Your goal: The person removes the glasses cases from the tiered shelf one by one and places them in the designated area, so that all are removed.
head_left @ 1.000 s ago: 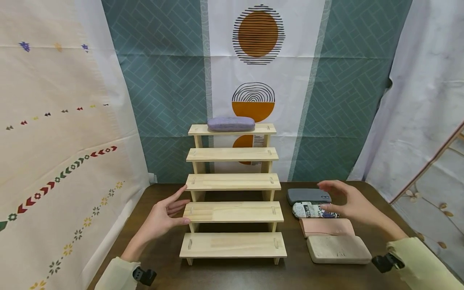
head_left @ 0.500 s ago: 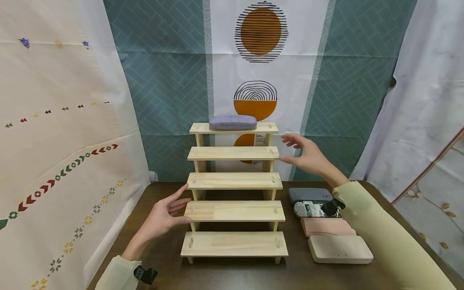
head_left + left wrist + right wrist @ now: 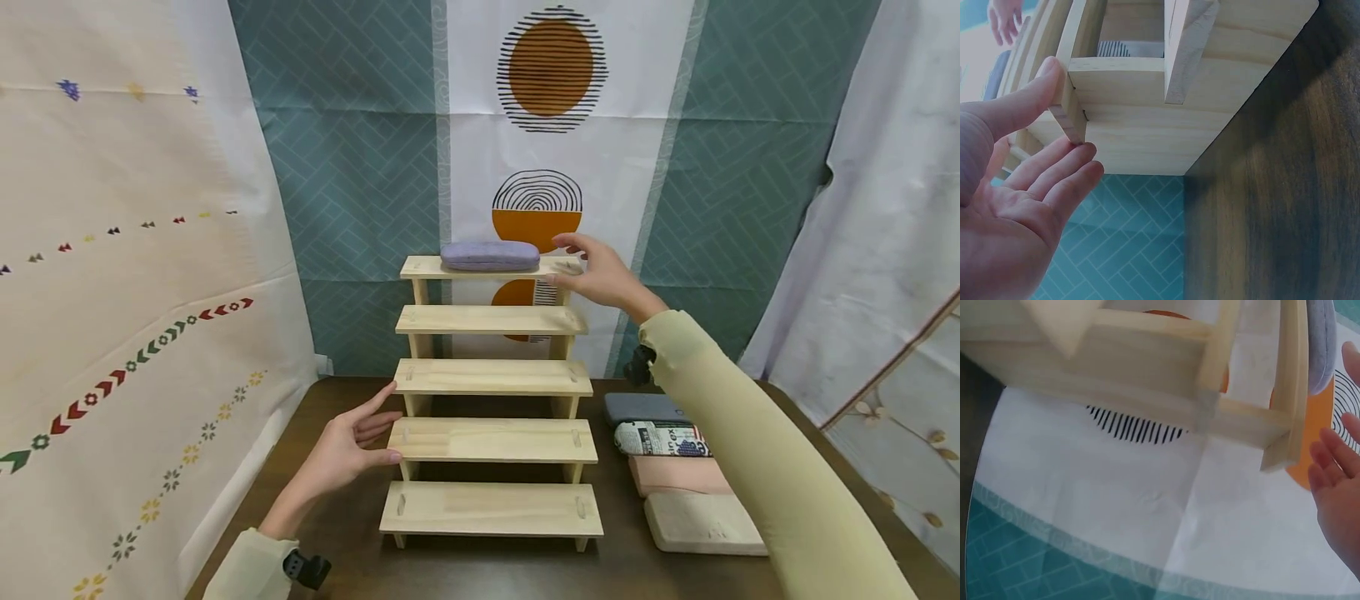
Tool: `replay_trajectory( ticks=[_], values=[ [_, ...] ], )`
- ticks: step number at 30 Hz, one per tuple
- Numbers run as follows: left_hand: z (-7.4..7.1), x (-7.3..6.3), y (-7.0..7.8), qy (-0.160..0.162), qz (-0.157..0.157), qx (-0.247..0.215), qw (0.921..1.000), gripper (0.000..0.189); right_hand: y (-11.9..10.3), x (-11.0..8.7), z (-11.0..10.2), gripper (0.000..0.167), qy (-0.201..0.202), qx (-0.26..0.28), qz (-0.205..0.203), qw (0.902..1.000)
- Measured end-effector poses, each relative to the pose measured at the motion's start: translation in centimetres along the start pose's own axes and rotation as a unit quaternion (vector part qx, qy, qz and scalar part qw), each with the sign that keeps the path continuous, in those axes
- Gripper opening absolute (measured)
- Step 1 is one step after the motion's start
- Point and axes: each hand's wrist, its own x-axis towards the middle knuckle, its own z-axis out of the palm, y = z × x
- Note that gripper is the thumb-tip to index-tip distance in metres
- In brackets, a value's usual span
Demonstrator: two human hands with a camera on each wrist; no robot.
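Note:
A pale wooden stepped stand rises in the middle of the table. On its top step lies a lavender glasses case. My left hand is at the stand's left side. In the left wrist view, the left thumb and fingers pinch the end of a step board from its two sides. My right hand reaches to the right end of the top step, just right of the case. Its fingers are spread and hold nothing; in the right wrist view a gap separates them from the case.
Right of the stand, several cases lie in a column on the dark table: grey, printed, pink and cream. My right forearm passes over part of them. Patterned cloths hang behind and at both sides.
My right hand has moved from above the cases on the right, up and leftward to the top step beside the lavender case. The left hand has stayed at the stand.

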Motion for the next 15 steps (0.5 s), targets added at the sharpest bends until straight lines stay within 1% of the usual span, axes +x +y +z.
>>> replay_trajectory(
  ticks=[7,11,15],
  values=[
    [0.1,0.0,0.1,-0.005,-0.006,-0.005,1.0,0.103,-1.2,2.8,0.7,0.076,-0.057,0.017,0.028,0.9979],
    [0.1,0.1,0.0,-0.006,-0.008,-0.006,0.9999,0.103,-1.6,3.9,1.3,0.073,-0.067,0.025,0.033,0.9969],
    [0.1,0.1,0.0,-0.003,-0.009,-0.007,0.9999,0.103,-1.6,4.6,1.8,0.068,-0.068,0.025,0.033,0.9969]
  ],
)
